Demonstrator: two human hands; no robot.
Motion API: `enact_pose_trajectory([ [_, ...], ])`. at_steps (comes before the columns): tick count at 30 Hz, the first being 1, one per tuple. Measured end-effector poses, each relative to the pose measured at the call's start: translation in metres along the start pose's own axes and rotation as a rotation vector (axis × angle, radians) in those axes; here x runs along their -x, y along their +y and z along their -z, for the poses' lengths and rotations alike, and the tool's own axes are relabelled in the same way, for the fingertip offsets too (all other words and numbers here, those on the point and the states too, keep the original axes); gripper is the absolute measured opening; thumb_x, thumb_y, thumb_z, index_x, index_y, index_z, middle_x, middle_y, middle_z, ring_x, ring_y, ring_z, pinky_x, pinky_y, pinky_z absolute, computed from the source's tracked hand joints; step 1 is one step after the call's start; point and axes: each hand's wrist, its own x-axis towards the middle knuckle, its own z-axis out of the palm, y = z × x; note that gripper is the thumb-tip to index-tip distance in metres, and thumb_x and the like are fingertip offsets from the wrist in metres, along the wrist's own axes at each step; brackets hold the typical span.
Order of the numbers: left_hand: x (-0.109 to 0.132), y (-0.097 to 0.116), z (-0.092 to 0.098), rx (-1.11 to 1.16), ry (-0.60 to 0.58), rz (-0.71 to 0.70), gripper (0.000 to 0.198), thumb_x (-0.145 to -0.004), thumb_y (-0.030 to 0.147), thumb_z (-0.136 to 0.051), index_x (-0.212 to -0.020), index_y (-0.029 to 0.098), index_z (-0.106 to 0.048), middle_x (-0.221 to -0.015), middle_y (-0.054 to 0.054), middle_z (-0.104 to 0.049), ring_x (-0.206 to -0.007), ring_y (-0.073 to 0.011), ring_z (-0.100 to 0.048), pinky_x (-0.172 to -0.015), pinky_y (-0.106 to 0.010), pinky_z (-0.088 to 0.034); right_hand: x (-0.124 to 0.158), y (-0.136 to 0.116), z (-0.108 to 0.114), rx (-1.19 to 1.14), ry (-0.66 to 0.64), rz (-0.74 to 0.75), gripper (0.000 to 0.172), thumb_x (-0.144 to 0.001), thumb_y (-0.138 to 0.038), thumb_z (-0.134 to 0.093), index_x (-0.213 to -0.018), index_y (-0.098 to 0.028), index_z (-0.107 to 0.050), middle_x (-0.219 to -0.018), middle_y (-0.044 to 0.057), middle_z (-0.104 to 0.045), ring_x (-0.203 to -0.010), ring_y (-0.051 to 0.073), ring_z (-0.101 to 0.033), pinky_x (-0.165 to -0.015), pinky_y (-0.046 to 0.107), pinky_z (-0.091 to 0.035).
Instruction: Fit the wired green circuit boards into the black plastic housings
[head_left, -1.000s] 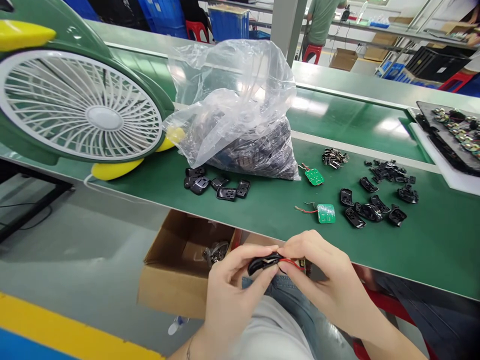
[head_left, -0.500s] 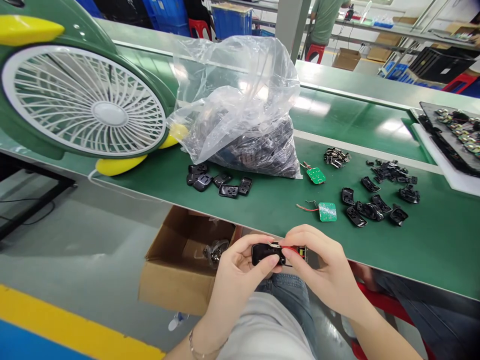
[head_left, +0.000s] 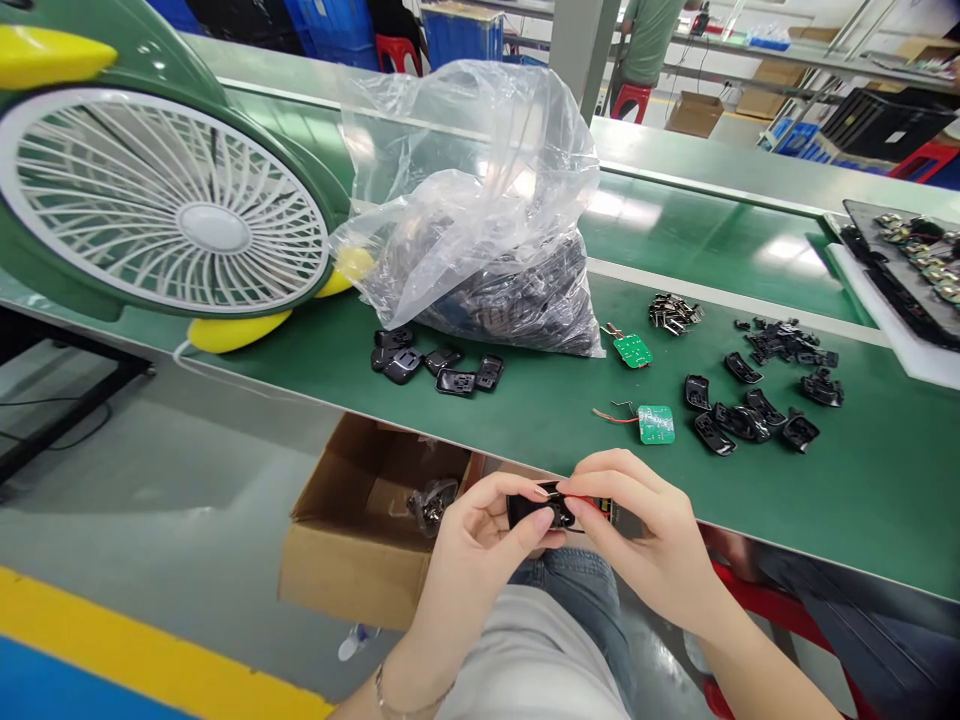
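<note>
Both hands meet just below the near edge of the green table (head_left: 525, 420). My left hand (head_left: 472, 550) pinches a small black plastic shell (head_left: 534, 510) between thumb and fingers. My right hand (head_left: 637, 540) is closed on the shell's right side, where a red wire and a small circuit board (head_left: 604, 508) stick out. On the table above the hands lie two green circuit boards (head_left: 655, 424) (head_left: 632, 350) with red wires, and a group of black shells (head_left: 739, 415) to the right.
A clear plastic bag (head_left: 480, 220) full of black parts stands mid-table, with several black covers (head_left: 439, 368) in front. A green and white fan (head_left: 161, 215) stands at left. An open cardboard box (head_left: 360, 530) sits under the table. Trays (head_left: 900, 280) lie at far right. A person stands in the background.
The hands rose slightly toward the table edge, and the black shell turned from edge-on to flatter between the fingers. Everything on the table stayed put.
</note>
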Motion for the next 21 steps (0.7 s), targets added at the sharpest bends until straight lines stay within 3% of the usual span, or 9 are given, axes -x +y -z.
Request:
enact_pose_trajectory([
  [9, -0.017, -0.01, 0.011, -0.053, -0.059, 0.107, 0.028, -0.061, 0.036, -0.084, -0.071, 0.016, -0.067, -0.074, -0.001, -0.066, -0.067, -0.0142, -0.064, -0.06, -0.024, -0.06, -0.002, 0.016, -0.006, -0.081, 0.101, -0.086, 0.011, -0.086, -0.013, -0.058, -0.089, -0.021, -0.065, -0.08, 0.001, -0.065, -0.074, 0.013, -0.06, -0.065, 0.023, -0.049],
  [14, -0.034, -0.02, 0.013, -0.127, -0.043, 0.021, 0.034, -0.059, 0.041, -0.084, -0.07, 0.014, -0.067, -0.071, -0.003, -0.066, -0.07, -0.0166, -0.066, -0.061, -0.023, -0.06, -0.013, 0.033, 0.0, -0.002, 0.264, -0.115, 0.009, -0.086, -0.017, -0.058, -0.085, -0.021, -0.066, -0.077, 0.0, -0.067, -0.071, 0.013, -0.061, -0.065, 0.023, -0.049],
  [18, -0.061, -0.019, 0.012, -0.239, -0.129, -0.082, 0.034, -0.064, 0.044, -0.079, -0.072, 0.013, -0.066, -0.101, -0.01, -0.068, -0.083, -0.022, -0.068, -0.073, -0.031, -0.061, -0.02, 0.048, 0.014, 0.029, 0.448, -0.197, 0.011, -0.086, -0.024, -0.057, -0.083, -0.02, -0.067, -0.078, 0.002, -0.068, -0.071, 0.015, -0.061, -0.063, 0.025, -0.049],
  [21, -0.088, -0.013, 0.002, -0.399, -0.193, -0.185, 0.033, -0.065, 0.044, -0.076, -0.071, 0.013, -0.065, -0.105, -0.011, -0.064, -0.075, -0.0194, -0.068, -0.07, -0.035, -0.062, -0.018, 0.06, 0.02, 0.023, 0.501, -0.285, 0.014, -0.085, -0.03, -0.058, -0.082, -0.02, -0.067, -0.079, 0.004, -0.068, -0.071, 0.017, -0.061, -0.065, 0.027, -0.049],
])
